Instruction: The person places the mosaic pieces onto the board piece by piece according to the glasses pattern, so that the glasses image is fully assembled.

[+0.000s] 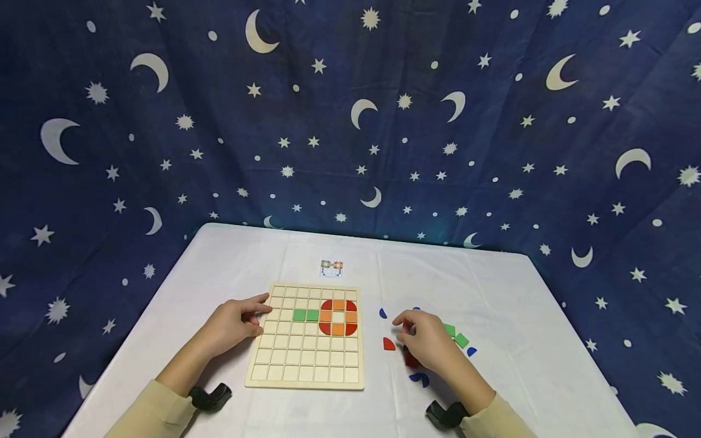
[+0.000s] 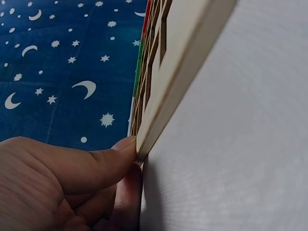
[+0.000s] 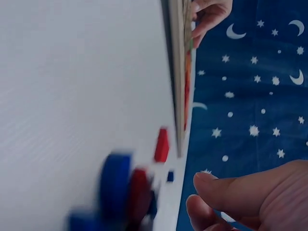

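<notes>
A pale wooden grid board (image 1: pixel 306 372) lies on the table. Two green squares (image 1: pixel 305 315) sit side by side in it, touching a ring of red quarter-round pieces (image 1: pixel 325 329) and orange squares (image 1: pixel 338 305). My left hand (image 1: pixel 230 325) holds the board's left edge, thumb tip (image 2: pixel 126 143) against the rim in the left wrist view. To the right of the board, my right hand (image 1: pixel 429 340) hovers over loose pieces, fingers loosely bent with nothing between them. Nearest it are a red quarter-round (image 1: pixel 389 344) and a blue half-round (image 1: pixel 383 313); the hand partly hides other pieces.
A small pattern card (image 1: pixel 331 267) lies behind the board. Loose green squares (image 1: pixel 462 340) and blue pieces (image 1: pixel 419 379) are scattered around my right hand. A white cloth covers the table (image 1: pixel 438 267), with a dark blue star-and-moon curtain (image 1: pixel 394 152) behind it.
</notes>
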`<act>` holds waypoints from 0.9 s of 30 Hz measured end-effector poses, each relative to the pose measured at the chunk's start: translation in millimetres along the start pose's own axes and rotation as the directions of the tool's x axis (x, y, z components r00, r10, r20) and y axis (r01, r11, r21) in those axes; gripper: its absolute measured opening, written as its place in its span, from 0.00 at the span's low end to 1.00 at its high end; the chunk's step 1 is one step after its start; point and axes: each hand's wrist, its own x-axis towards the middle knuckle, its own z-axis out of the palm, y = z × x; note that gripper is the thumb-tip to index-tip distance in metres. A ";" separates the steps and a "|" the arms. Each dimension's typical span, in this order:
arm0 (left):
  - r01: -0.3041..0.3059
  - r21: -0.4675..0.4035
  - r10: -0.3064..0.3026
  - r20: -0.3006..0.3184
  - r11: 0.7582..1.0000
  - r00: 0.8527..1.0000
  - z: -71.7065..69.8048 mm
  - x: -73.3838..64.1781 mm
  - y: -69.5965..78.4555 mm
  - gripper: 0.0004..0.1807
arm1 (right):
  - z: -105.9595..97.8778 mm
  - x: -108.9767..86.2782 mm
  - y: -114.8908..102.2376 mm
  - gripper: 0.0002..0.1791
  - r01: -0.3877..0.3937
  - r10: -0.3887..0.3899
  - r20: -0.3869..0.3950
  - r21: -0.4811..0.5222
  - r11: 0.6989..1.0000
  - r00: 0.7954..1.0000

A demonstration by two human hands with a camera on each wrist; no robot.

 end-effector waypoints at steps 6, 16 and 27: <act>0.000 0.003 0.000 0.005 1.000 1.000 -0.9 -0.4 -1.0 0.25 | -0.9 -13.4 17.5 0.10 -0.022 0.022 0.016 -0.002 1.000 1.000; -0.013 0.007 0.013 0.008 1.000 1.000 -0.2 0.4 -1.5 0.25 | 15.0 -10.2 7.2 0.12 0.087 -0.086 0.030 -0.041 0.995 0.996; -0.011 -0.001 0.011 0.008 1.000 1.000 -0.9 0.8 -2.8 0.25 | 25.4 2.9 -15.0 0.10 0.114 -0.109 0.043 -0.140 0.984 0.993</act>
